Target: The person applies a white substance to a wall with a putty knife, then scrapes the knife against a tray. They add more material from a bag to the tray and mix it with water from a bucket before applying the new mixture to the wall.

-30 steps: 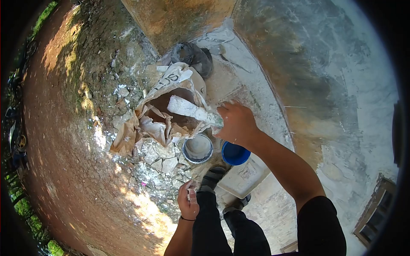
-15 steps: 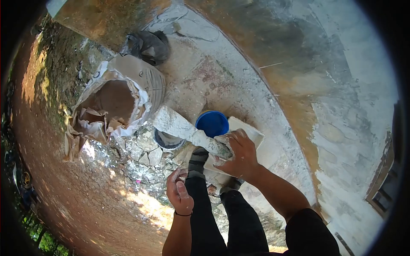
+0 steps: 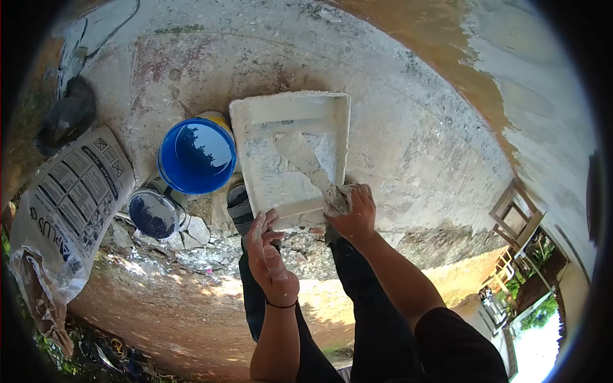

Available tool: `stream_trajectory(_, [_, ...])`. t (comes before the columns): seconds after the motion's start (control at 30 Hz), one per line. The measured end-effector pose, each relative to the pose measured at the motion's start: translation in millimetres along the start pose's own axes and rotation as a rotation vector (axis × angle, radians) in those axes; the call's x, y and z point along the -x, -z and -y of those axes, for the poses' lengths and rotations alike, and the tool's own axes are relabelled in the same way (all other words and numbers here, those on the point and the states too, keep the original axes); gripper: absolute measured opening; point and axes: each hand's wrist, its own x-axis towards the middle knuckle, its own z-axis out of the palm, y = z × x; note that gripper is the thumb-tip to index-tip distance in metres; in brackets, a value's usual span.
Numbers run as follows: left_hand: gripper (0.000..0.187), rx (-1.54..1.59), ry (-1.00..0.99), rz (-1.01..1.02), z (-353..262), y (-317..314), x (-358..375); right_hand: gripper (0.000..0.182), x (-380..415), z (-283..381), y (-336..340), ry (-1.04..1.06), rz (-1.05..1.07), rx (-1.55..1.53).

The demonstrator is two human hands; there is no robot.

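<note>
A plaster-crusted putty knife (image 3: pixel 299 152) is gripped by its handle in my right hand (image 3: pixel 357 217), at the near right corner of a pale rectangular tray (image 3: pixel 237 137). Its broad blade points up and left over the tray's inside, where whitish paste is smeared on the bottom. My left hand (image 3: pixel 273 262) is at the near left corner, fingers loosely bent and apart, fingertips right at the rim. White residue marks its fingers. To the left of the tray stands a blue bucket (image 3: pixel 167 159) with liquid that reflects foliage.
A smaller bucket (image 3: pixel 152 214) of greyish contents sits beside the blue one. Further left lie a printed paper sack (image 3: pixel 80 185) with a torn mouth and a dark plastic bag (image 3: pixel 67 115). My feet are at the tray's near side. A wall (image 3: pixel 536 96) rises at right, near a wooden frame (image 3: pixel 517 214).
My view has swung right, so the sack and buckets appear further left. The putty knife has come down from above the buckets to over the tray, and my left hand has reached the tray's rim.
</note>
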Motion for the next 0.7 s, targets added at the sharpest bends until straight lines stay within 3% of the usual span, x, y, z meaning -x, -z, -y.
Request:
stream_trajectory(0.33, [0.054, -0.109, -0.006, 0.086, 50.8, -49.4, 21.0, 0.036, -6.4, -41.4, -86.0, -0.071, -0.211, -0.027])
stream_trajectory(0.7, [0.05, -0.126, -0.056, 0.058, 49.2, -56.7, 22.4, 0.041, -12.0, -45.6, -102.8, -0.082, -0.19, -0.009])
